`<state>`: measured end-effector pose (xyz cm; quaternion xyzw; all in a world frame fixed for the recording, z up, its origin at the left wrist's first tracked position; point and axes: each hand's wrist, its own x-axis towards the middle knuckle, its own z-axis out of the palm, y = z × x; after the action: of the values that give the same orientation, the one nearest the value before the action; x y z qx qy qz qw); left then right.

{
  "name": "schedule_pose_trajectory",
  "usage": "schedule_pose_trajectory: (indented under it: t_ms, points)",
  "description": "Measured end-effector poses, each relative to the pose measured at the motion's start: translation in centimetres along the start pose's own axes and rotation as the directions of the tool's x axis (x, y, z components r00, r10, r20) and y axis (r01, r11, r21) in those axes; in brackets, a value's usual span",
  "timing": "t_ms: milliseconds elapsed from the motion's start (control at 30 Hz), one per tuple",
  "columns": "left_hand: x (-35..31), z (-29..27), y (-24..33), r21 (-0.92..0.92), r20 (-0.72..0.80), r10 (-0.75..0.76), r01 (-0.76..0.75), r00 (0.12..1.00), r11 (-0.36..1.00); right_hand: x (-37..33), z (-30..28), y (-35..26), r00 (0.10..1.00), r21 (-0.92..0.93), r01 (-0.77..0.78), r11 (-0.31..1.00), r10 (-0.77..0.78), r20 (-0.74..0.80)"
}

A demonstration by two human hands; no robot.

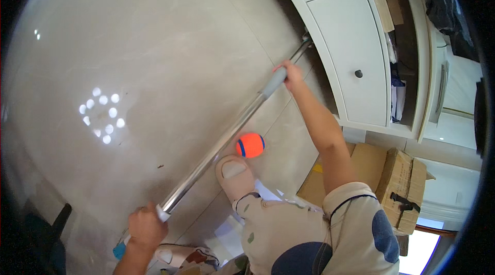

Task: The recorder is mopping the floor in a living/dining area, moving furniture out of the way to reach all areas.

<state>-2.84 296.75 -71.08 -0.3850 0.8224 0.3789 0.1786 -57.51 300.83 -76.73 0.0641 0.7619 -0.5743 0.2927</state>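
Observation:
A long shiny metal mop-like pole (209, 159) slants across the view from lower left to upper right. My left hand (147, 227) is closed around its near end, by a white collar. Farther along, my right hand (292, 76) grips it at the grey sleeve (273, 83). The far end runs under the white cabinet (350, 58), so whatever head it carries is hidden. Below the pole, an orange ball with blue bands (250, 145) rests on the floor, close to the toe of my pink slipper (234, 174).
Shiny beige floor tiles (170, 43) reflect a cluster of round lights. Small dark specks (160, 166) lie on them. Cardboard boxes (402, 187) stand at the right, past my right arm. A dark object (46, 234) is at the lower left, and open shelves (405, 69) line the cabinet.

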Motion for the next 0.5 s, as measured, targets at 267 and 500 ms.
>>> schedule_pose_trajectory:
  t_ms: [267, 500]
  points:
    - [-2.1, -3.4, -4.6, 0.086, -0.076, -0.003, 0.01, 0.997, 0.996, -4.7, -0.7, 3.2, 0.99, -0.147, -0.083, 0.986, 0.098, 0.099]
    - [-15.3, -3.1, -14.3, 0.215, 0.039, -0.3, 0.286, 0.953, 0.934, -11.7, -5.2, 5.3, 0.947, 0.236, -0.284, 0.929, 0.235, 0.218]
